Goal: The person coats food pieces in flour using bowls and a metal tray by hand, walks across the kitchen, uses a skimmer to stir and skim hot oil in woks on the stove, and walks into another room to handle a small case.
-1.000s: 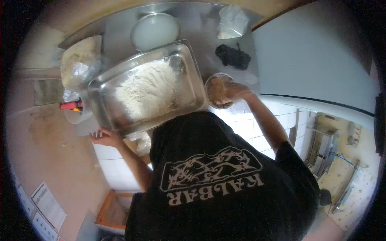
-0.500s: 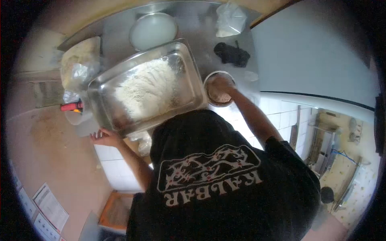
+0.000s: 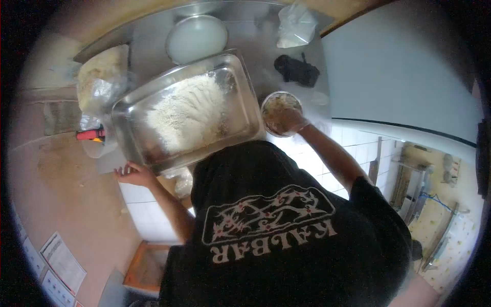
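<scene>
A rectangular metal tray stands tilted across my view, with a heap of white flour spread over its middle. My left hand is at the tray's near left corner, its fingers apart and holding nothing. To the right of the tray is a round bowl of a wet, pale, lumpy mix. My right hand reaches down into this bowl; its fingertips are in the mix and blurred, so their grip is unclear.
Behind the tray sits a round pale lidded or filled basin. A plastic bag of light crumbs leans at the left, above a red-handled tool. A black object and a clear bag lie at the back right, beside a large grey panel.
My right hand has shifted slightly down and right within the bowl, showing more of the mix. My left hand and the tray stay nearly the same.
</scene>
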`<state>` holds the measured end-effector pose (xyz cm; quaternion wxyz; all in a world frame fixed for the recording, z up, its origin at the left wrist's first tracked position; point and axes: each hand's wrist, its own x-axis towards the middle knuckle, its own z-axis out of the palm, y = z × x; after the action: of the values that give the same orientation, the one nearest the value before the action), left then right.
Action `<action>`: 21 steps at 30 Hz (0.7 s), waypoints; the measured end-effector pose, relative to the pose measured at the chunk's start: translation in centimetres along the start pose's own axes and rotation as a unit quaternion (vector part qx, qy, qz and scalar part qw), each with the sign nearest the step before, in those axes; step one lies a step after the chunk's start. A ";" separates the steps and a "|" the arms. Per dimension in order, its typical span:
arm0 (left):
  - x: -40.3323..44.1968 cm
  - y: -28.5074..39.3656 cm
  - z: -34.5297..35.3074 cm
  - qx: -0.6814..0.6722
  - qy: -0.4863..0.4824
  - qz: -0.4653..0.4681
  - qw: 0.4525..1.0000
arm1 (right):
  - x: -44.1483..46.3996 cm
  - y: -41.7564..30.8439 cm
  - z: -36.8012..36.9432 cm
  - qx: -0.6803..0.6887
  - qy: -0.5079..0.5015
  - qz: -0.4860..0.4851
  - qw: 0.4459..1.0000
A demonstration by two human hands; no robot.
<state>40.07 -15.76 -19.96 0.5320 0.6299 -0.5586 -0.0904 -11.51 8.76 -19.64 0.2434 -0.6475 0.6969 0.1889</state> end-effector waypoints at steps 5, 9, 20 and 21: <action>-0.2 -1.8 0.2 0.028 -0.005 -0.021 0.999 | 0.9 -3.2 -1.2 0.043 0.026 0.142 0.989; 0.2 1.6 -0.2 0.035 0.001 -0.013 0.999 | 2.6 -0.6 -1.4 0.289 -0.052 0.181 0.939; 0.0 1.5 -0.3 0.035 -0.007 -0.001 0.999 | -3.3 -1.7 -4.5 0.365 0.167 -0.072 0.913; 0.1 1.4 -0.2 0.031 -0.007 -0.002 0.999 | -1.9 -1.6 -2.2 0.198 0.223 -0.071 0.952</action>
<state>39.39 -15.47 -18.78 0.5078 0.6468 -0.5636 -0.0783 -10.03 8.87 -16.66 0.2178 -0.6602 0.7088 -0.1199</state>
